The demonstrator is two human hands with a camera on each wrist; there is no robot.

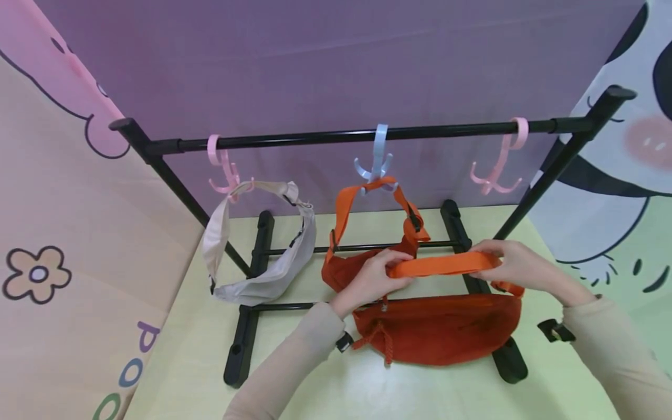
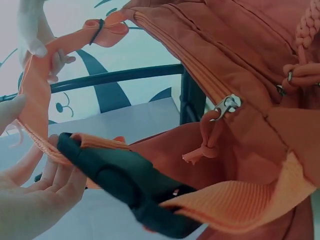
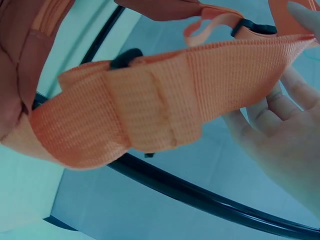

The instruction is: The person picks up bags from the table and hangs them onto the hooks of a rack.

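Observation:
A rust-red waist bag (image 1: 441,329) hangs low in front, zip and braided cord showing. Both hands hold its bright orange strap (image 1: 446,266), stretched level above the bag. At the strap's left end my left hand (image 1: 375,274) pinches the webbing between thumb and fingers, beside a black buckle (image 2: 125,180). My right hand (image 1: 517,265) grips the strap's other end; in the right wrist view its fingers (image 3: 260,112) lie behind the webbing. Just behind my left hand, a second rust-red waist bag (image 1: 346,213) hangs by its orange strap from a light blue hook (image 1: 378,153).
A black rack (image 1: 325,138) spans the table (image 1: 184,356). On its left, a pale grey waist bag (image 1: 268,286) hangs from a pink hook (image 1: 226,169). Another pink hook (image 1: 499,163) hangs at the right with nothing on it. Cartoon-printed walls stand at both sides.

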